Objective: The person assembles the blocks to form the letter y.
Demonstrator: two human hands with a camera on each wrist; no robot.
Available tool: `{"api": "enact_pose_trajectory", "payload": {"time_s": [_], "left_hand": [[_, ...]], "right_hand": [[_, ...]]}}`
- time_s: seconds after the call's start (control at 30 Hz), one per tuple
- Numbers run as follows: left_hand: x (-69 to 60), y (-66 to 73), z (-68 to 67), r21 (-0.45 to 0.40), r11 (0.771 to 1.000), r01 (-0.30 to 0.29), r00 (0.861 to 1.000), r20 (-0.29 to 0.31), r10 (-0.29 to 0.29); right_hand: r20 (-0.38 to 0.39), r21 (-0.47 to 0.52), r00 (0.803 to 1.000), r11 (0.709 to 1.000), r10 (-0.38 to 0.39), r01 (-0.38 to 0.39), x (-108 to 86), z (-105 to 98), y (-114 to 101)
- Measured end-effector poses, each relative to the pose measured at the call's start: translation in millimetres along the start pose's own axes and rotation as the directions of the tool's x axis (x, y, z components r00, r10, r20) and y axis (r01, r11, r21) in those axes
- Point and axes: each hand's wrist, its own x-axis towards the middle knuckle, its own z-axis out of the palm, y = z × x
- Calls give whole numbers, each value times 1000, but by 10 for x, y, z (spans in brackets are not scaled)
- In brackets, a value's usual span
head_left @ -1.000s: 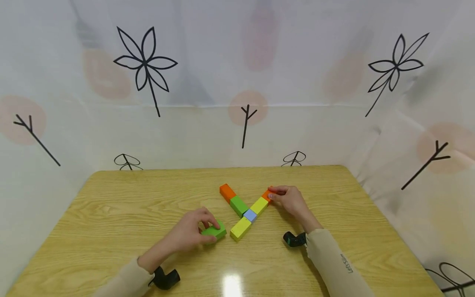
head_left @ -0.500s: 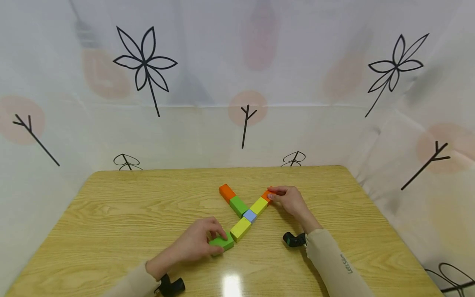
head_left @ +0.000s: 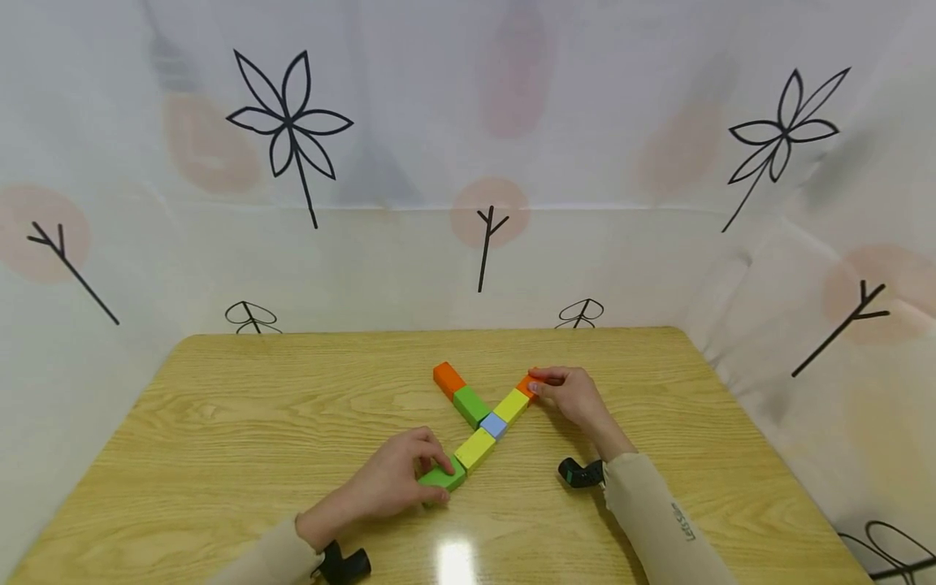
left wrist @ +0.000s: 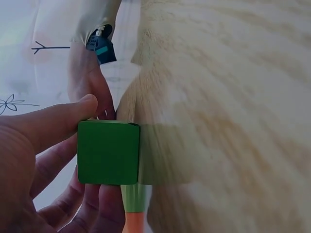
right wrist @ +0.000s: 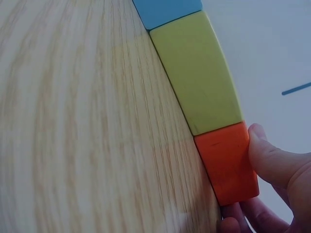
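Note:
My left hand (head_left: pixel 402 473) pinches a green block (left wrist: pixel 108 153) between thumb and fingers, low on the table. Its far end meets, or nearly meets, a yellow block (head_left: pixel 475 449). From there a slanting row runs to a small blue block (head_left: pixel 493 426), another yellow block (right wrist: pixel 197 73) and an orange block (right wrist: pixel 227 165). At the row's far end, my right hand (head_left: pixel 578 396) holds that orange block, with the thumb on one side and fingers at its end. A second green block (head_left: pixel 471 406) branches leftward from beside the blue one, followed by another orange block (head_left: pixel 448 379).
The wooden table (head_left: pixel 292 390) extends around the blocks, with a glare spot near its front. Behind and beside it hangs a pale patterned cloth (head_left: pixel 395 268). Black devices (head_left: pixel 580 473) are strapped at both wrists.
My left hand has slid the green block rightward and slightly nearer, then up against the end of the near yellow block. My right hand keeps its place on the orange block.

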Motion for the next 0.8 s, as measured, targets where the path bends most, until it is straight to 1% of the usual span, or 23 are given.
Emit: {"api": "enact_pose_trajectory", "payload": {"time_s": [0.17,0.47,0.57,0.7,0.8], "left_hand": [[19,-5,8,12,1000,10,1000,-10,-10],[54,21,7,16,999,42,999,-3,-42],[54,20,8,3,999,42,999,-6,-42],[33,-14,-4,-31,999,39,999,-29,-40],[26,-66,-50,-32,999,43,997,-61,-45]], "right_hand": [[0,2,1000,1000,-4,4,3,-10,0],[-3,-8,1000,1000,-3,3,21,-16,45],[-12,-3,1000,1000,-8,8,2,-23,38],[-36,-1,999,1000,2,-2,-46,-46,28],[-60,3,998,1000,7,-7,-75,-69,43]]}}
